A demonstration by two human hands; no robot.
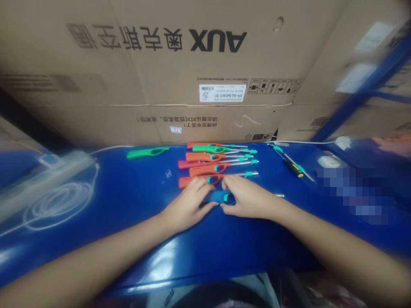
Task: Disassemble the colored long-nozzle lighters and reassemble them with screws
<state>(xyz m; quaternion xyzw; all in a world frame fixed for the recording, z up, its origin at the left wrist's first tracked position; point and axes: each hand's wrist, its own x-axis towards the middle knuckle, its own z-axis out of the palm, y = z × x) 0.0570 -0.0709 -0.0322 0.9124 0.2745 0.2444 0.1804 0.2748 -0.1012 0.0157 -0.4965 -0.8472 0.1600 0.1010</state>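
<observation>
Both of my hands are on a blue long-necked lighter (214, 196) with a teal trigger, low over the blue table. My left hand (192, 201) is closed round the handle end. The fingers of my right hand (245, 196) pinch it near the trigger, and its metal tip shows beyond that hand. Just past them, several orange, red and green lighters (208, 170) lie side by side, metal necks pointing right. A green lighter handle (147, 152) without a visible neck lies apart to the left.
A large cardboard box (144, 85) stands at the table's back. On the right lie a black and yellow screwdriver (293, 167), a thin metal rod and a white object (329, 161). A coiled white cable (61, 196) and a power strip (70, 164) are at the left.
</observation>
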